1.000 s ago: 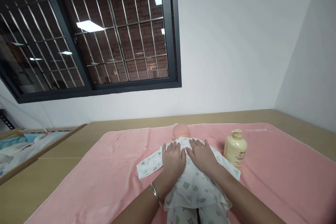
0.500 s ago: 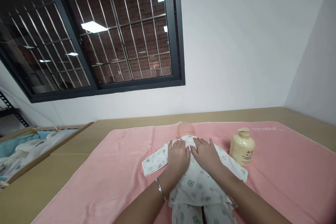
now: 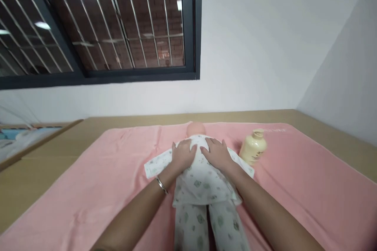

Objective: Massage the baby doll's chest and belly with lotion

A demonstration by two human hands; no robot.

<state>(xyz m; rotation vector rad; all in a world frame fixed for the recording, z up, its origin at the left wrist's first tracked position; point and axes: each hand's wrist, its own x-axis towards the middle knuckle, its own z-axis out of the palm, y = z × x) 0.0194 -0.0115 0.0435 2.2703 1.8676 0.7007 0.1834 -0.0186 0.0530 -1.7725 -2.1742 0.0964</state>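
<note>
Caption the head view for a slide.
Both hands, left hand and right hand, rest flat on a clothed baby doll on a pink towel, beside a cream lotion bottle.

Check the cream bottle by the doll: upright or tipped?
Upright. The cream bottle stands on its base on the pink towel, cap at the top, just right of the doll. It leans only slightly in frame.

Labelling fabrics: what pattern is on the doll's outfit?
White with small green and pink animal prints on the doll's outfit, clearest in the head view; both hands rest flat on it.
</note>
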